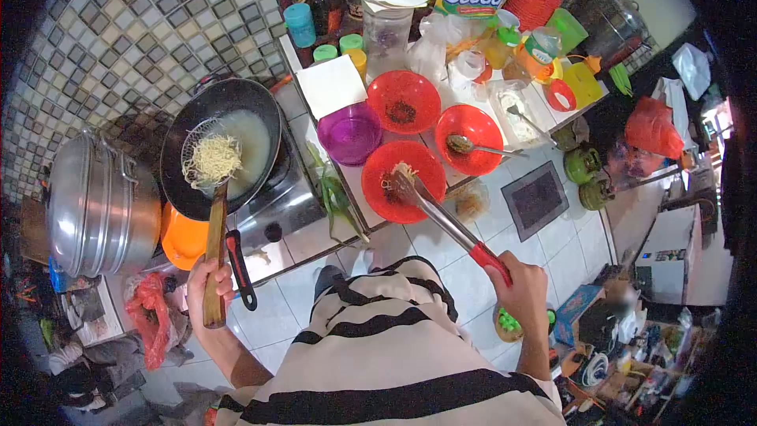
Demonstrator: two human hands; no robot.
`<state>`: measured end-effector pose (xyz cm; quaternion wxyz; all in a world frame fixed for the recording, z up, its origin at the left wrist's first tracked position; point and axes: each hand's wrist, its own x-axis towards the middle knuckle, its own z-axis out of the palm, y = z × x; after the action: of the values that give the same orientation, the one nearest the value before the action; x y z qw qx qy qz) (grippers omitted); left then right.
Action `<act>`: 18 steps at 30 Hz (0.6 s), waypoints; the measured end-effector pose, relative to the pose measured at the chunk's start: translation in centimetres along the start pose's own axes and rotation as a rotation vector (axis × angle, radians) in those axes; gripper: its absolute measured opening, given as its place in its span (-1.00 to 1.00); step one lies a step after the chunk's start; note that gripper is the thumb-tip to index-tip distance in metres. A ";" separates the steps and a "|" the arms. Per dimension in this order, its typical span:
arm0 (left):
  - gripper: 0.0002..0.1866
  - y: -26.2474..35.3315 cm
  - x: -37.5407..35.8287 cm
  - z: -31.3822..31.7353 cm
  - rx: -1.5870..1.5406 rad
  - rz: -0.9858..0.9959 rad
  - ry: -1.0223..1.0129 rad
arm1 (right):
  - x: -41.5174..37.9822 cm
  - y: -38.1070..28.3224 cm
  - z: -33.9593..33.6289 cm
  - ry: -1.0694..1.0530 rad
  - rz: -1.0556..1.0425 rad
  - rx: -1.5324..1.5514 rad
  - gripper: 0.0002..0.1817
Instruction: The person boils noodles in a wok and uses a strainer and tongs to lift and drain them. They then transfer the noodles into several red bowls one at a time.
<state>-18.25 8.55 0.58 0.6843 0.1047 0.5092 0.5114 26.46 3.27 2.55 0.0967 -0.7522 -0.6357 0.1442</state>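
Observation:
My left hand [210,284] is wrapped round the wooden handle of a wire strainer [217,229]. Noodles [213,159] lie in the strainer, which is over a black wok [264,106] with cloudy liquid. My right hand [516,284] grips the red handle of metal tongs [453,226]. The tongs' tips are in the nearest red bowl [378,197], at a small clump of noodles [404,170]. Behind it is another red bowl [386,87] with dark contents, and to the right a red bowl [453,118] holds a spoon. A purple bowl [349,136] stands at the left.
A large metal steamer pot [98,205] stands left of the wok, beside an orange bowl [183,248]. The black pan handle [240,268] sticks out toward me. Green leaves [335,193] lie by the stove. Jars, packets and a tray [516,130] with a fork fill the counter's back right.

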 end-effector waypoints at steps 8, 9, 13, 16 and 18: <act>-0.75 -0.5 -0.2 0.1 -0.064 0.020 -0.024 | -0.4 -0.9 -2.4 0.008 -0.039 -0.088 -0.76; -0.75 -0.6 -0.3 0.3 -0.058 0.028 -0.007 | -0.4 -0.9 -2.6 0.014 -0.049 -0.078 -0.76; -0.75 -0.6 -0.7 0.7 -0.010 0.055 0.019 | -0.2 -0.8 -3.0 0.058 -0.063 -0.078 -0.76; -0.75 -0.7 -0.8 0.9 -0.011 0.062 0.024 | 0.2 -0.5 -3.2 0.058 -0.051 -0.086 -0.77; -0.75 -0.7 -1.1 1.3 -0.013 0.068 0.043 | 0.4 -0.4 -3.1 0.052 -0.061 -0.090 -0.77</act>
<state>-16.68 7.87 1.33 0.6561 0.1062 0.5167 0.5397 27.21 3.80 5.56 0.0840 -0.7395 -0.6614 0.0929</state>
